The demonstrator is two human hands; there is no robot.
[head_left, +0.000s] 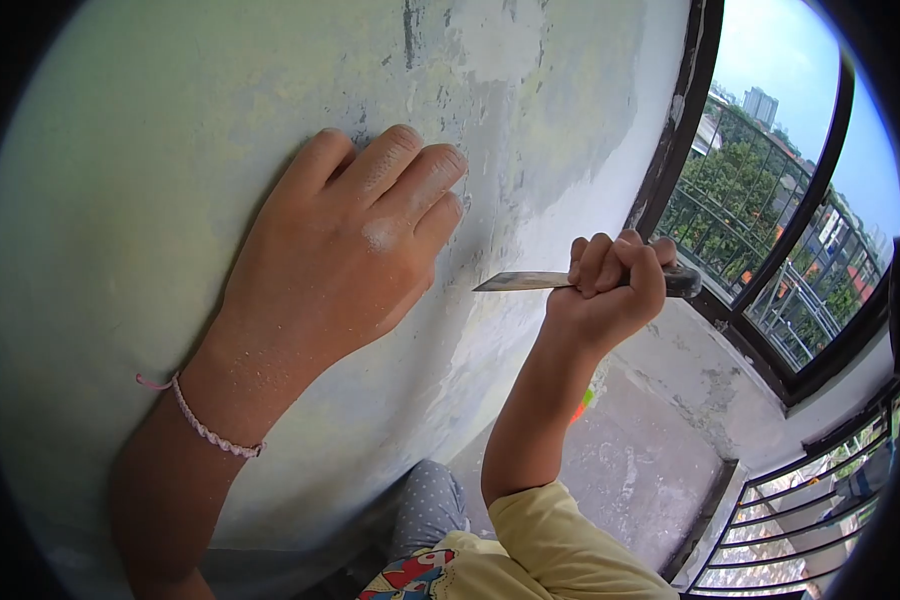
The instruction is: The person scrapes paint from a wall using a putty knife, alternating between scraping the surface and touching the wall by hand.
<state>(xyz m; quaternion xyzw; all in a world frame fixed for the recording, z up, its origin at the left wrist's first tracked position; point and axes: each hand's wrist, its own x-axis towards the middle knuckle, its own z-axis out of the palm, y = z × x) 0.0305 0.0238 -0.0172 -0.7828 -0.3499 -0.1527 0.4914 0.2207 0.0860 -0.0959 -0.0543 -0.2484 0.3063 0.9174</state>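
My left hand (340, 240), with a pink braided bracelet (215, 435) on its wrist, rests against the patchy painted wall (150, 170). Its fingers are curled, and whatever lies under them is hidden. White dust coats the knuckles and speckles the wrist. To the right, my right hand (615, 280) is wrapped around a knife (525, 281). The worn blade has a slanted tip pointing left towards the wall, and its dark handle end sticks out beyond the fist. A gap separates the blade tip from my left hand.
Bare grey patches and peeling paint run down the wall. A dark-framed window (745, 315) stands at the right, with trees and buildings outside. Below it are a metal railing (770, 535) and a stained concrete floor (620, 460). A small orange and green thing (582, 405) shows behind my right forearm.
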